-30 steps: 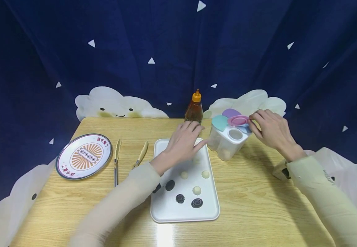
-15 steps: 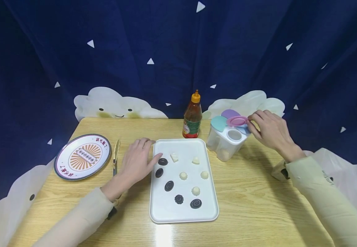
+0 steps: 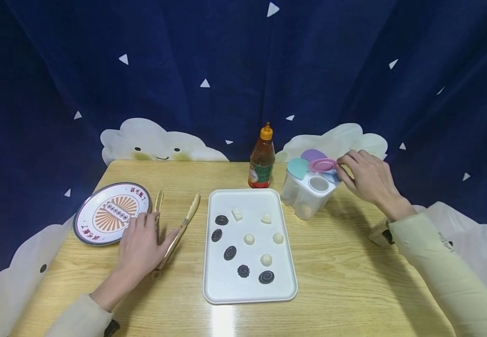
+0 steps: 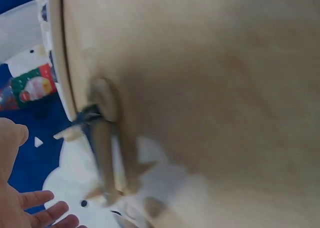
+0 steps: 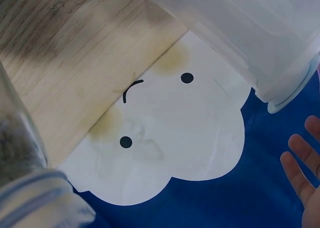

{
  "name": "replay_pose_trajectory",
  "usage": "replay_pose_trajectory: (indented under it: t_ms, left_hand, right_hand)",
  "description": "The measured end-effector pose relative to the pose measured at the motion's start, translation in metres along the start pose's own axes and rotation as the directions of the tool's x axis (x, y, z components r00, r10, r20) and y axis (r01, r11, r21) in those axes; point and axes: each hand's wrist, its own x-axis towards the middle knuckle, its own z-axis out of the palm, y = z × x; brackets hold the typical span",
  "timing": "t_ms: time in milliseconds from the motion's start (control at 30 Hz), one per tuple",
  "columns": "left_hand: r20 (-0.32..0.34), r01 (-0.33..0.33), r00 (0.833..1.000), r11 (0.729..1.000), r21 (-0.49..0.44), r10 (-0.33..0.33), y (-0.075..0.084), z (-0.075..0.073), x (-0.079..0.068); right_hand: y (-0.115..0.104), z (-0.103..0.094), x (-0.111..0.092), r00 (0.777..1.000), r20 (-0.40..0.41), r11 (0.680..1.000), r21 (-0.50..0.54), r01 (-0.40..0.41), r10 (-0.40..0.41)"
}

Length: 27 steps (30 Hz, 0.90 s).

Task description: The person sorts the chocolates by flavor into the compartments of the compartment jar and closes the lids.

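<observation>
My left hand (image 3: 140, 245) is over the tongs (image 3: 191, 211), whose two arms stand spread apart on the table. In the left wrist view its fingers (image 4: 50, 215) look spread, with the blurred tongs apart from them. On the right, my right hand (image 3: 367, 182) pinches the edge of a raised pink lid (image 3: 322, 165). That lid belongs to a clear container (image 3: 306, 199) with teal, purple and blue lids too; the round opening (image 3: 319, 183) beneath the pink one is uncovered. In the right wrist view, the container (image 5: 240, 33) shows at the upper right.
A white tray (image 3: 249, 292) with several dark and white moulded pieces lies mid-table. Behind it stands a sauce bottle (image 3: 262, 159) with an orange cap. A patterned plate (image 3: 89, 210) sits at the left. A jar (image 5: 20, 138) is near my right wrist.
My left hand has swept from over the tray's far end leftward and nearer to me, over the tongs. My right hand still pinches the pink lid in about the same place.
</observation>
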Motion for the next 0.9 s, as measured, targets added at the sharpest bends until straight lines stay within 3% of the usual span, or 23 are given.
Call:
replay_pose_trajectory:
  t_ms: [167, 367, 500, 900]
  left_hand:
    - [0.013, 0.049, 0.999, 0.998, 0.041, -0.050, -0.014, 0.004, -0.014]
    - [0.139, 0.131, 0.981, 0.990, 0.047, -0.136, -0.019, 0.013, -0.021]
    - [0.187, 0.160, 0.968, 0.985, 0.062, -0.169, -0.017, 0.019, -0.020]
    - [0.224, 0.235, 0.942, 0.967, 0.093, -0.251, -0.009, 0.031, -0.008]
  right_hand:
    - [0.000, -0.001, 0.000, 1.000, 0.006, 1.000, -0.004, -0.002, 0.002]
    - [-0.001, -0.001, -0.001, 1.000, 0.018, 1.000, -0.010, -0.009, 0.009]
    - [0.000, 0.000, -0.002, 1.000, 0.015, 1.000, -0.006, -0.008, 0.008]
    - [0.001, 0.002, 0.000, 1.000, 0.007, 1.000, -0.002, 0.001, -0.001]
